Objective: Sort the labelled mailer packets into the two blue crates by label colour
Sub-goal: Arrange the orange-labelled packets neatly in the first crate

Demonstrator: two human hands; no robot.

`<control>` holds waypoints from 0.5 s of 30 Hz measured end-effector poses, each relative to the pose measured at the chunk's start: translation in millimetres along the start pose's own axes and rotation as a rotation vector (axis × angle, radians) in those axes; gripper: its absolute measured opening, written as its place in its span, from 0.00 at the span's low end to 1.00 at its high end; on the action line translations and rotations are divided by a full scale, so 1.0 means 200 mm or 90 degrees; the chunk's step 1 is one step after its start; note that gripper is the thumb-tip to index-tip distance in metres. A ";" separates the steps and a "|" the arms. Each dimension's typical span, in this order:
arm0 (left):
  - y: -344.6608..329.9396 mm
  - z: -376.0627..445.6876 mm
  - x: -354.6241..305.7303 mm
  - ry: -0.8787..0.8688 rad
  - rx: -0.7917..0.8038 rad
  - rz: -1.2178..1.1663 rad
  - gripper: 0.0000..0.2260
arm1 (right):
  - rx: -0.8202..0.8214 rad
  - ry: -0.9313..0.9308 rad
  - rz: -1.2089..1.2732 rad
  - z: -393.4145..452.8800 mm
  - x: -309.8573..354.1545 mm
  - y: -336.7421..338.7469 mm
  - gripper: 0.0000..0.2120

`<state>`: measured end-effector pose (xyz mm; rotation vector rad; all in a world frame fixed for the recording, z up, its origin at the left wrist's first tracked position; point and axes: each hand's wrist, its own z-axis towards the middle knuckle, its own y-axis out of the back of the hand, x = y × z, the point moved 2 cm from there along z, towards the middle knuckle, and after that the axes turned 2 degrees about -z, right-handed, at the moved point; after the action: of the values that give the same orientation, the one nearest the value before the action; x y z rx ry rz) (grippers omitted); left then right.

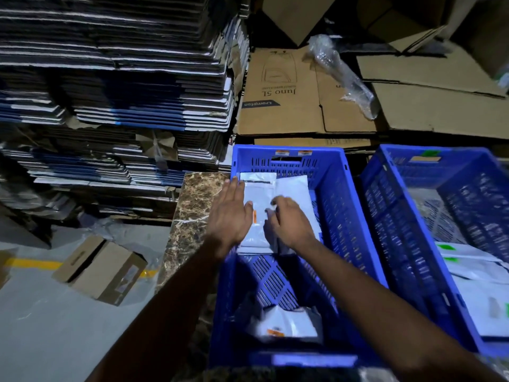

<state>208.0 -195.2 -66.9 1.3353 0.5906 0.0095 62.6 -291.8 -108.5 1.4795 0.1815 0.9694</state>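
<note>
Two blue crates sit side by side. The left crate (344,205) has orange stickers on its far wall. The right crate (391,205) has a green sticker there, and the picture's right edge cuts it off.

Both hands are inside the left crate, at its far end. The left hand (230,213) lies flat with straight fingers on a white packet (259,199). A small orange label (254,217) peeks out beside the thumb, and the hand hides the rest of it. The right hand (289,221) has bent fingers on the packets. It may be pinching an edge, but it is blurry, so I cannot tell if it grips anything. Another white packet (298,186) lies next to the first one, partly under the right hand.

At the near end of the left crate lies a crumpled packet (286,323) with an orange label. It is dark and fuzzy there.

In the right crate are white packets with green labels (468,253). They run off the edge, so I cannot count them.

Beside the left crate is a brown marble slab (192,210). Behind it are tall stacks of flat cardboard (115,78). Flat brown boxes (289,92) lie behind the crates, with a roll of clear plastic (341,75) on top. A small cardboard box (99,268) sits on the floor.
</note>
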 end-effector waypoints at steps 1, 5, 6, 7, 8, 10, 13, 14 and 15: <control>0.00 0.00 0.00 0.000 0.004 -0.001 0.27 | 0.057 -0.005 0.025 -0.08 -0.03 0.00 0.09; 0.00 0.01 0.00 0.007 0.004 -0.002 0.27 | 0.435 0.013 0.036 -0.40 -0.11 -0.03 0.09; -0.01 0.02 0.00 0.012 0.005 -0.005 0.28 | 0.544 0.018 0.018 -0.47 -0.10 -0.04 0.14; -0.01 0.02 0.01 0.016 0.008 -0.007 0.28 | 0.626 0.015 -0.005 -0.54 -0.10 -0.06 0.21; -0.01 0.02 0.01 0.018 0.010 -0.006 0.27 | 0.677 0.011 -0.029 -0.58 -0.10 -0.08 0.27; -0.01 0.02 0.01 0.021 0.015 0.002 0.27 | 0.712 0.023 -0.038 -0.64 -0.10 -0.13 0.34; -0.01 0.01 0.01 0.023 0.020 0.001 0.27 | 0.690 0.011 0.009 -0.66 -0.08 -0.14 0.25; 0.00 0.01 0.01 0.023 0.021 -0.001 0.27 | 0.672 0.009 0.031 -0.66 -0.08 -0.13 0.21; 0.00 0.01 0.00 0.022 0.023 0.000 0.27 | 0.659 0.015 0.048 -0.64 -0.07 -0.10 0.17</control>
<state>208.8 -196.5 -67.2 1.3717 0.6225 0.0215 -20.2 -200.2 -151.3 2.4191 0.7273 0.9965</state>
